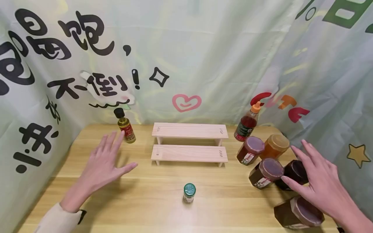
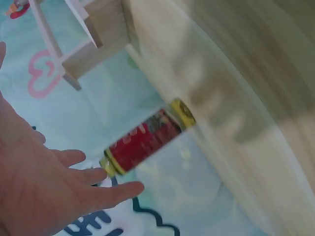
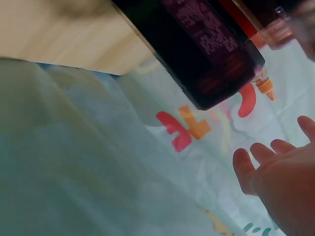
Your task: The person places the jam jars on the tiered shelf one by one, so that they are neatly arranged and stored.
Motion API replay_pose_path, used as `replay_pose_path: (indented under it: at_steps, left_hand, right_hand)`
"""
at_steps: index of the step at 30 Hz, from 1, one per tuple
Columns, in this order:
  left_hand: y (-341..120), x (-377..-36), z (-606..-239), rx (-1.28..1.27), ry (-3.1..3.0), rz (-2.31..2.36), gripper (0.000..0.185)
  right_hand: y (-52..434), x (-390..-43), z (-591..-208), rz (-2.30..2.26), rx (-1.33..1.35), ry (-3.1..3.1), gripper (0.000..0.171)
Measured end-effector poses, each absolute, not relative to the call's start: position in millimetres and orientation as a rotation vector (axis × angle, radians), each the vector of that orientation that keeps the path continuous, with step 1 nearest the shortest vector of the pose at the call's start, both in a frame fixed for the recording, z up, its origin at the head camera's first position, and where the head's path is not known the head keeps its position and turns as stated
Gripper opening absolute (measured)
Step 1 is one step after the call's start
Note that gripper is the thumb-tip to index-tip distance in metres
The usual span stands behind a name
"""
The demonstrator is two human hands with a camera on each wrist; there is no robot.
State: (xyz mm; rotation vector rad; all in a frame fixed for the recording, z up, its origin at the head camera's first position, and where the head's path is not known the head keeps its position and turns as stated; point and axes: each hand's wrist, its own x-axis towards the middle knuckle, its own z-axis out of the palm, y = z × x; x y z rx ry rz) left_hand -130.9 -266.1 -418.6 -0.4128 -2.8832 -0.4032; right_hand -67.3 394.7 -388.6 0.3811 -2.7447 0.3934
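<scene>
My left hand (image 1: 102, 165) hovers over the left of the table, fingers spread and holding nothing. Just beyond its fingertips stands a small oil bottle (image 1: 127, 127) with a black cap and red label; the left wrist view shows this bottle (image 2: 145, 140) past the fingers. On the right, my right hand (image 1: 319, 184) is held over the jars with its fingers extended and nothing in its grasp. Beneath it are a very dark jar (image 1: 292, 173), partly covered by the hand, and a large brown jar (image 1: 287, 215). A red-labelled jar (image 1: 262, 176) lies by its thumb tip.
A two-step wooden rack (image 1: 189, 153) occupies the back middle. In front of it is a small green-capped shaker (image 1: 189, 191). An orange-capped sauce bottle (image 1: 246, 126), a reddish jar (image 1: 247, 152) and an amber jar (image 1: 274, 147) stand back right. Printed curtain (image 1: 221, 64) encloses the table.
</scene>
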Motion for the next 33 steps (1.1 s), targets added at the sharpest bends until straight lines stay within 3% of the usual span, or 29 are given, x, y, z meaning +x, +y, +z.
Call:
replay_pose_path:
  at_steps: [7,16,20,29,33]
  left_hand:
    - [-239.7,-156.5,-426.9,-0.496,-2.900,-0.593,0.121]
    - [-213.7,-183.8,-448.1,-0.537,-2.913,-0.855,0.127]
    - [-204.1,-200.0,-454.2,-0.576,-2.889,-0.985,0.130]
    - [-197.6,-219.8,-467.4,-0.701,-2.830,-1.245,0.122]
    - [-194.7,-220.7,-469.4,-0.731,-2.817,-1.331,0.123]
  right_hand:
    - [406.8,-36.4,-404.5,0.496,0.198,-2.776,0.098]
    - [419.2,3.8,-450.9,0.642,0.101,-2.619,0.071]
    - [419.1,4.4,-461.9,0.732,0.125,-2.689,0.080]
    - [409.0,9.9,-475.8,0.855,0.264,-2.573,0.122]
    - [404.6,13.8,-478.0,0.890,0.258,-2.492,0.126]
